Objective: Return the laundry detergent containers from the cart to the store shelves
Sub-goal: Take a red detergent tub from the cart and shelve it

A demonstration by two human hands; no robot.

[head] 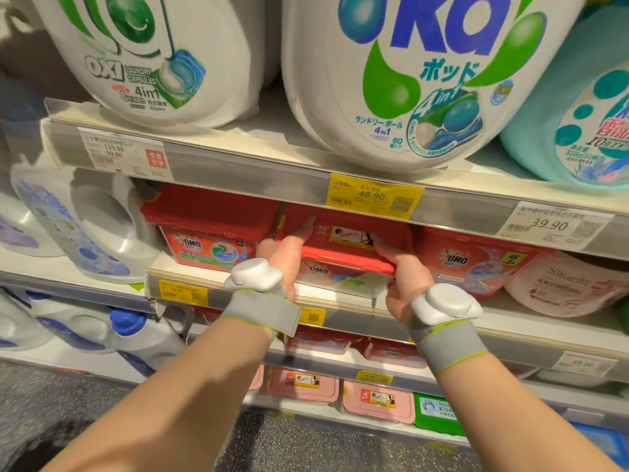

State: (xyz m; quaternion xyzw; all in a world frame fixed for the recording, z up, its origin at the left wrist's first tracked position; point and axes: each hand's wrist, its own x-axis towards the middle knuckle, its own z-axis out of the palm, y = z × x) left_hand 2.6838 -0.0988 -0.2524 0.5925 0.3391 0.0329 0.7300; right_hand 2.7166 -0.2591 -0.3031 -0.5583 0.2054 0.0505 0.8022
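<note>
A red OMO capsule box [343,240] with a red lid sits tilted at the front of the middle shelf [343,303], between two other red OMO boxes. My left hand [284,253] grips its left side, thumb lying along the lid. My right hand [405,281] grips its right front corner, thumb on the lid and fingers curled under the rim. Both wrists wear grey bands with white devices. The box's rear is hidden under the shelf above. The cart is out of view.
A red OMO box [207,229] stands on the left and another [476,264] on the right. Big white capsule tubs [401,80] fill the upper shelf. Pink boxes [377,400] and a green one lie on lower shelves. Blue-capped bottles [136,332] stand at the lower left.
</note>
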